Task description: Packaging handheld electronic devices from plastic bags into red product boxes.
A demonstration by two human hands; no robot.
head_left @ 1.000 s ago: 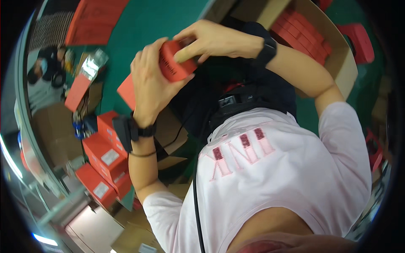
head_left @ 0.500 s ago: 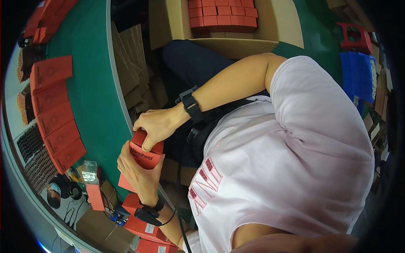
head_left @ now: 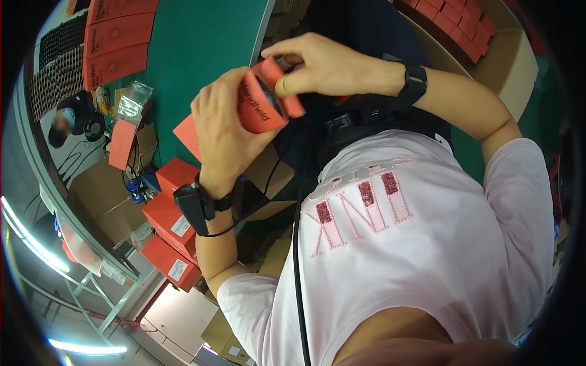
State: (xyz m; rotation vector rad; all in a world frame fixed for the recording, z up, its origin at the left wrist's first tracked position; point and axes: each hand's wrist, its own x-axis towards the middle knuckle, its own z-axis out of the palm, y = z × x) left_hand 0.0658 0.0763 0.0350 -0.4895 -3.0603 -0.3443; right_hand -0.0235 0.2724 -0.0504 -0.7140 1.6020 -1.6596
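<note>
A: What are the hands on?

B: A small red carton with dark lettering on its side. The left hand is wrapped around it from below and behind, fingers closed on its body — a firm clasp, with the thumb side toward the chest. The right hand comes in from the other side and pinches the carton's upper end, thumb and forefinger closed on the flap there.

A: So both are clamped on the same thing?

B: Yes, both shut on the carton, which sits between the two palms, held up in front of the dark apron and the pink shirt.

A: Anything on the wrists?

B: A black device strapped just below the left hand, and a black watch just behind the right.

A: What lies around the grip?

B: Beyond the left knuckles runs the green table. A flat red sheet lies at its edge, just beside the left hand. Further out past that hand are flat red carton blanks in a row, well apart from it. Under the left forearm, closed red boxes are stacked — each with a white label. Past the right wrist, a brown cardboard box holds rows of red cartons.
</note>
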